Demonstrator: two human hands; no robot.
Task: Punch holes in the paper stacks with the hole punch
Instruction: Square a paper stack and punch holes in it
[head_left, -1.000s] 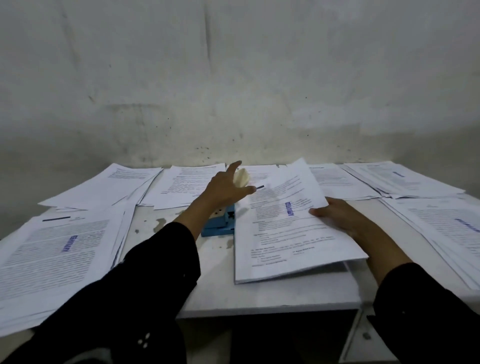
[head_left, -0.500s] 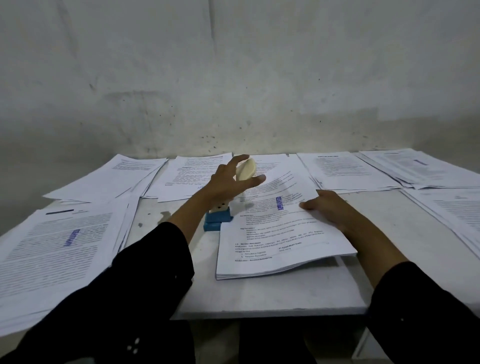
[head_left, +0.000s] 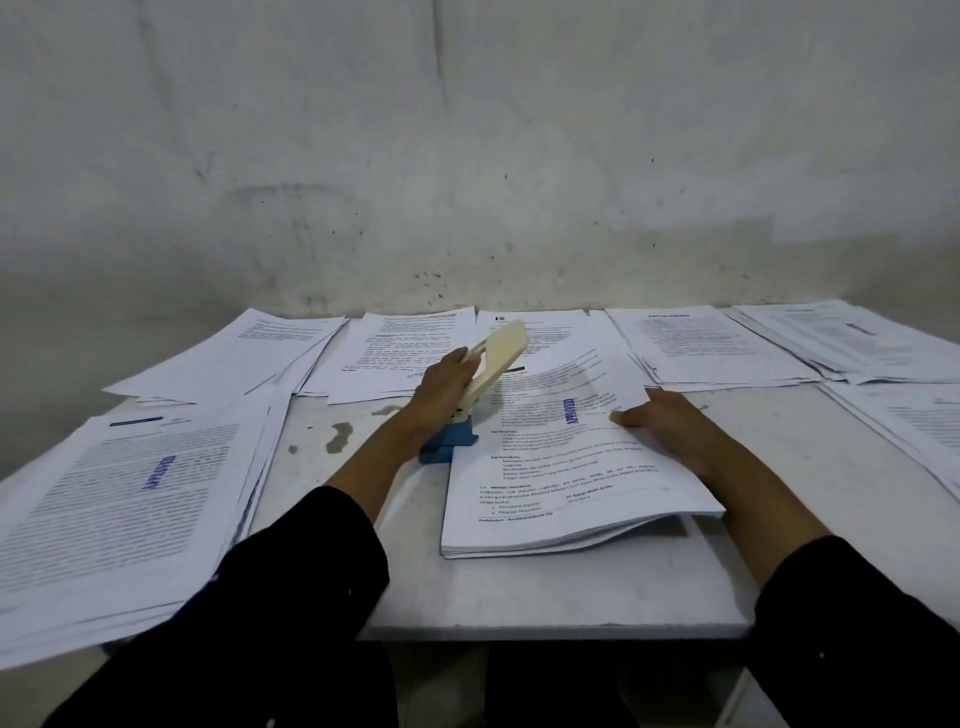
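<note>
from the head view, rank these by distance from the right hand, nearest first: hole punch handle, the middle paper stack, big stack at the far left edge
Measured from the right hand:
1. Middle paper stack: the hand rests flat on its right side.
2. Hole punch handle: raised, to the left across the stack, held by the left hand.
3. Big left stack: at the table's far left edge, well beyond the punch.

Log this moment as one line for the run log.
left hand: grips raised punch lever | right hand: flat on paper stack | stack edge at hole punch | not yet pressed
</note>
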